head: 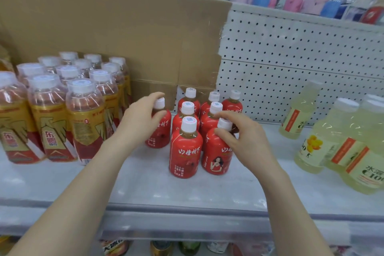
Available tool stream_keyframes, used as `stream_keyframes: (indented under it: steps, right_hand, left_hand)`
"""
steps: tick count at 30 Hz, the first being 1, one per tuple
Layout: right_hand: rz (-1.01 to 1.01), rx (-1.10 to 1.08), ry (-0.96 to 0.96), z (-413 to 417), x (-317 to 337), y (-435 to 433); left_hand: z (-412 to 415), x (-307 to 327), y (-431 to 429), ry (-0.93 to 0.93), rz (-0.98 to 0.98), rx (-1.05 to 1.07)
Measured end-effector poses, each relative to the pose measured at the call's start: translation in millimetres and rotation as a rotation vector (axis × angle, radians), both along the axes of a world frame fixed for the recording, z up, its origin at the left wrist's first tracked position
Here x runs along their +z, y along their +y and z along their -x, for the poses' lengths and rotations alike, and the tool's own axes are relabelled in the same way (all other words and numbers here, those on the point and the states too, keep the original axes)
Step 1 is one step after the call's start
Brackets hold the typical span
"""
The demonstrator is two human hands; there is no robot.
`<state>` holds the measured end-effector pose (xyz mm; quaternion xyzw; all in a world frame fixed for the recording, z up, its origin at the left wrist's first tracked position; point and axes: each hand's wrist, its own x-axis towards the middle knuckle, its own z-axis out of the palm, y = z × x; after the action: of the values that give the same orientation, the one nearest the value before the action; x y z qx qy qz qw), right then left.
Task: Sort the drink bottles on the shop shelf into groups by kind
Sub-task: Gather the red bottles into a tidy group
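Several small red-labelled bottles with white caps stand clustered mid-shelf. My left hand (143, 118) grips one red bottle (159, 137) at its neck, standing a little left of the cluster. My right hand (241, 137) holds the neck of the front right red bottle (215, 160), next to another front bottle (186, 151). Gold-and-red labelled bottles (54, 114) stand packed together at the left. Pale yellow bottles (340, 141) stand at the right, one apart near the back (299, 112).
A large cardboard sheet (116, 33) leans against the white pegboard back (291, 52). The white shelf (145, 183) has a front rail below. More drinks show on the lower shelf (162, 247). Coloured goods line the shelf behind (291, 0).
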<state>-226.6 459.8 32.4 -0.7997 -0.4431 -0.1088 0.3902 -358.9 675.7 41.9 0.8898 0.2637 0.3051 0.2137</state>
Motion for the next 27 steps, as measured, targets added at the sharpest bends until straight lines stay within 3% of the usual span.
stream_keyframes:
  steps: [6,11,18,27]
  right_hand:
    - [-0.164,0.023,0.159,-4.7,2.5,-12.7]
    - [-0.305,-0.047,0.18,-19.4,2.4,-30.5]
    - [-0.199,0.168,0.169,1.5,-0.2,-39.6]
    - [-0.095,0.281,0.184,-0.1,-2.2,-77.9]
  left_hand:
    - [33.4,-4.3,-10.3,0.022,-0.09,0.119]
    - [82.2,0.1,-41.1,0.036,-0.113,0.149]
    - [81.4,19.4,-92.4,-0.023,0.041,-0.169]
    - [11.5,9.7,-144.7,-0.039,-0.013,-0.358]
